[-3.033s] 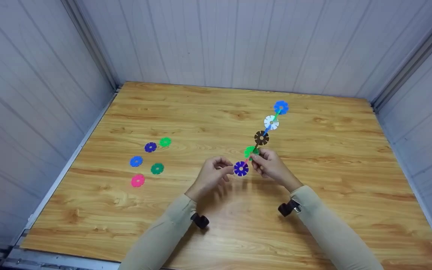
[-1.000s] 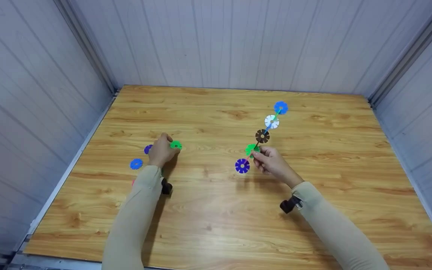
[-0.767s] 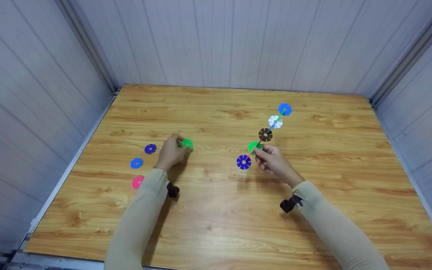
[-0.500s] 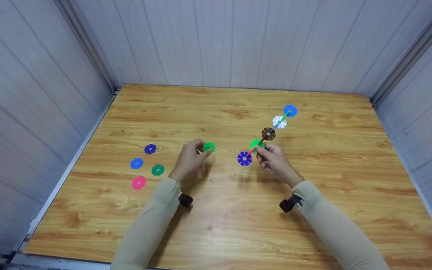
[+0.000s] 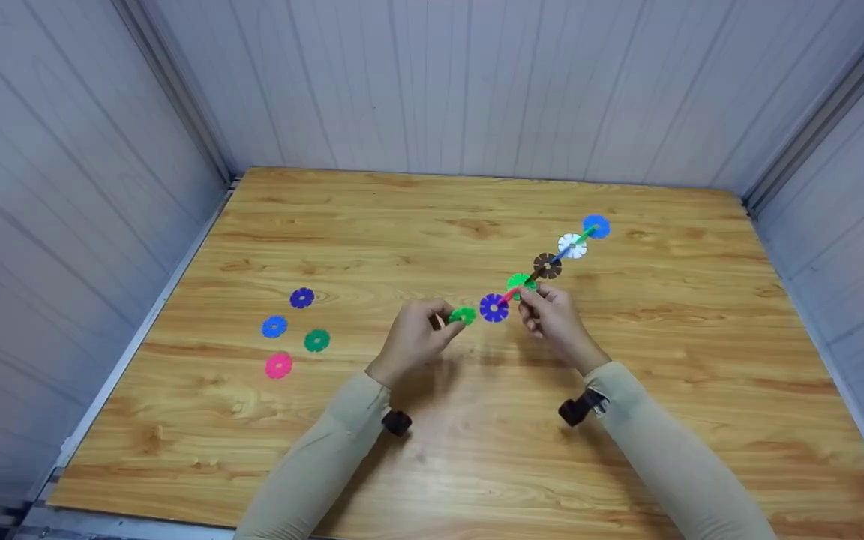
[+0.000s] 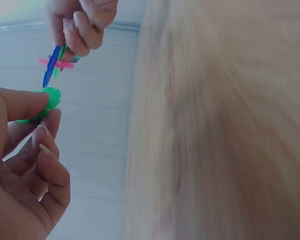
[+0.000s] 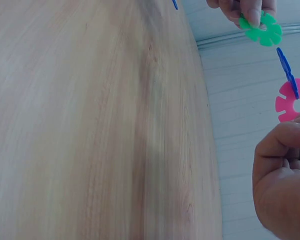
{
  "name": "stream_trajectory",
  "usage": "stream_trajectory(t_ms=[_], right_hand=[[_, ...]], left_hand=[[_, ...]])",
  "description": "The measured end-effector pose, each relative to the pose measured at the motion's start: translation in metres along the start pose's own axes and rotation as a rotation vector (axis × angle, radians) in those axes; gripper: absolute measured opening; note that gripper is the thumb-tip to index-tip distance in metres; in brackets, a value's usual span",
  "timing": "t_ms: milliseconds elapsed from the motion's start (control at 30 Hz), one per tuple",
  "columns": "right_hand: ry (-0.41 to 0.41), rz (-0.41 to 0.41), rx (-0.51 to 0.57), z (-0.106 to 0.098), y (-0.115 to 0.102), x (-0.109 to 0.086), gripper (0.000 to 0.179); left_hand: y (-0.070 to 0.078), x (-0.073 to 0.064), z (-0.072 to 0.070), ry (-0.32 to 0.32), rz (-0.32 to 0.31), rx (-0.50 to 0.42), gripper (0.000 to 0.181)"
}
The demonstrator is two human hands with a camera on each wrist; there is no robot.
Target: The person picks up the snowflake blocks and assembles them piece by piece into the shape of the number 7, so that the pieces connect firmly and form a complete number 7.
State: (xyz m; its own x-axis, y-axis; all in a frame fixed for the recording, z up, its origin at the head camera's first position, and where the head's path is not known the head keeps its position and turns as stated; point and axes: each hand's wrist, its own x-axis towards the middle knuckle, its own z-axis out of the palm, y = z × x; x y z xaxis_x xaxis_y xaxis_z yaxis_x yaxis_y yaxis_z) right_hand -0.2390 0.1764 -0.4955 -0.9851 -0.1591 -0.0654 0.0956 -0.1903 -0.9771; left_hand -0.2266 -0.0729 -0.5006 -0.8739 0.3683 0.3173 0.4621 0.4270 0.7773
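Note:
Between thumb and index finger my left hand pinches a green notched plastic disc. My right hand grips a chain of interlocked notched discs near its lower end, around the pink disc and a green disc. A dark blue disc forms the near end, close beside the green disc in my left hand. Farther up the chain come a brown disc, a white disc and a light blue disc, with edge-on discs linking them. Fingers partly cover the pink disc.
On the left of the wooden table lie loose discs: dark blue, light blue, dark green and pink. Pale panelled walls enclose the table at the back and sides.
My left hand went to the loose discs, picked up the bright green one and carried it right to the chain's near end. The chain has tilted further right in my right hand.

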Motion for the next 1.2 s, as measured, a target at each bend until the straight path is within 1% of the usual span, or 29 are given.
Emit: stream_trajectory(t_ms=[167,300,533,633,733,800,967,1100,1200], right_hand=[[0.017,0.009,-0.005,0.000,0.001,-0.002,0.023],[0.019,0.007,-0.024,0.000,0.000,-0.001,0.023],[0.016,0.012,-0.047,0.001,0.000,0.000,0.025],[0.000,0.024,-0.040,0.001,-0.001,0.001,0.026],[-0.016,0.040,-0.024,0.001,-0.003,-0.001,0.026],[-0.030,0.050,0.009,0.002,-0.005,-0.002,0.026],[-0.067,0.059,0.089,0.000,-0.009,-0.003,0.024],[-0.075,0.062,0.128,-0.001,-0.009,-0.005,0.023],[-0.077,0.083,0.154,-0.001,-0.006,-0.005,0.025]], left_hand=[[0.005,-0.003,0.006,0.012,0.065,0.098,0.013],[0.007,0.000,0.009,0.030,0.105,0.142,0.012],[0.010,0.004,0.015,0.090,0.200,0.255,0.012],[0.010,0.005,0.017,0.115,0.233,0.277,0.014],[0.010,0.005,0.018,0.126,0.256,0.273,0.015],[0.010,0.005,0.019,0.129,0.267,0.263,0.015],[0.012,0.003,0.026,0.147,0.292,0.209,0.015],[0.014,0.004,0.031,0.166,0.310,0.173,0.016],[0.014,0.004,0.034,0.186,0.314,0.148,0.017]])
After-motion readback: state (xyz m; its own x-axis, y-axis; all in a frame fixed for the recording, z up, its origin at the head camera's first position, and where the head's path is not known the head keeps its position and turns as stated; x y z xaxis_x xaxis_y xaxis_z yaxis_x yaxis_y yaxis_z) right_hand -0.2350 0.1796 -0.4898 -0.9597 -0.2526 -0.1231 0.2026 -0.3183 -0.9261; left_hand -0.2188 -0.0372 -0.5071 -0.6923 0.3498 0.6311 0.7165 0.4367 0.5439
